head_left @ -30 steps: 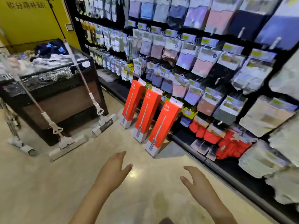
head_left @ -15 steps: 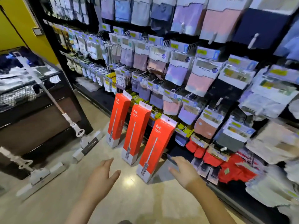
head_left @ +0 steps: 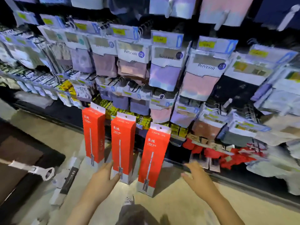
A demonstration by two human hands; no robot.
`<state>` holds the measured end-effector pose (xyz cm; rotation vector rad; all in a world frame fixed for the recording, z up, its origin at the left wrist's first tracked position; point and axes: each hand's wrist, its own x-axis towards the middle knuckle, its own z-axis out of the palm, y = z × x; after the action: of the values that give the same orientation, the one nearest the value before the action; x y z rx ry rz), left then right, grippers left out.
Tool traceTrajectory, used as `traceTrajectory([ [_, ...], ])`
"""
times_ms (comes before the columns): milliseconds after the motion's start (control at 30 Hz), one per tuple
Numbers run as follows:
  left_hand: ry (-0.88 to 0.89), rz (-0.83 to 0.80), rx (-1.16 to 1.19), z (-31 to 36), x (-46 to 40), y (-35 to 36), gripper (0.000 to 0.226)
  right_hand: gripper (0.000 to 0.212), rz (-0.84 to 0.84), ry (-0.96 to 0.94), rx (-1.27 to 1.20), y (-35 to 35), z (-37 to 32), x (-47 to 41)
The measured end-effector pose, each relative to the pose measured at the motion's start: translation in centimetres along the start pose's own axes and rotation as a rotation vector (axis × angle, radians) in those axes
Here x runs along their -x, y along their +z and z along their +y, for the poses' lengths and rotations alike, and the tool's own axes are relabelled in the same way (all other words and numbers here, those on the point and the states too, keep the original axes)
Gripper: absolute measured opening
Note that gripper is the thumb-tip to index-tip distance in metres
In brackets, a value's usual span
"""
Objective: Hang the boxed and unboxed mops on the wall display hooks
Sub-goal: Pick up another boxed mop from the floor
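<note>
1. Nearest the camera, the left hand (head_left: 101,181) reaches forward with fingers straight and spread, holding nothing; its fingertips overlap the foot of the middle box (head_left: 123,146), though I cannot tell if they touch it.
2. The right hand (head_left: 197,179) is likewise wide and empty, out to the right of the right box (head_left: 152,158) and apart from it.
3. Just beyond, three red boxed mops stand upright on the floor (head_left: 170,203) along the display's bottom edge, the left box (head_left: 93,135) farthest. None hangs yet.
4. At the left edge an unboxed mop (head_left: 48,173) lies blurred on the floor, also unhung.
5. Farther off, the wall display (head_left: 165,72) is crowded with hanging packets; I judge the task barely started, with every mop left to hang.
</note>
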<state>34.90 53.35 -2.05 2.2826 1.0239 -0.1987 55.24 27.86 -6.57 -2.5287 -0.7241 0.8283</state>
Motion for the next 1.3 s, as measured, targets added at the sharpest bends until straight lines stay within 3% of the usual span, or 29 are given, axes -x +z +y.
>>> traceTrajectory([
  [300, 0.286, -0.318, -0.265, -0.4, -17.4, -0.4, 0.047, 0.052, -0.028, 0.236, -0.12, 5.6, -3.6, -7.3],
  [567, 0.224, -0.529, -0.248, -1.5, -27.0, 7.8, 0.052, 0.07, -0.131, 0.324, -0.222, 8.1, -2.0, -17.9],
  [667, 0.223, -0.518, -0.152, -0.7, -30.5, 10.2, 0.059, 0.079, -0.111, 0.311, -0.312, 8.9, -0.7, -21.7],
  [833, 0.263, -0.428, -0.08, 1.0, -36.0, 14.2, 0.077, 0.064, 0.004, 0.231, -0.575, 10.0, 1.2, -26.7],
  [933, 0.262, -0.419, -0.084, 1.3, -38.3, 16.6, 0.094, 0.071, 0.054, 0.237, -0.701, 11.1, 2.4, -29.1],
  [1133, 0.308, -0.431, 0.25, 0.5, -38.6, 18.9, 0.072, 0.078, 0.088, 0.235, -0.826, 13.1, 3.4, -30.3],
  [1300, 0.348, -0.324, 0.137, -1.0, -36.7, 19.0, 0.083, 0.081, 0.161, 0.228, -0.672, 13.6, 3.5, -29.6],
])
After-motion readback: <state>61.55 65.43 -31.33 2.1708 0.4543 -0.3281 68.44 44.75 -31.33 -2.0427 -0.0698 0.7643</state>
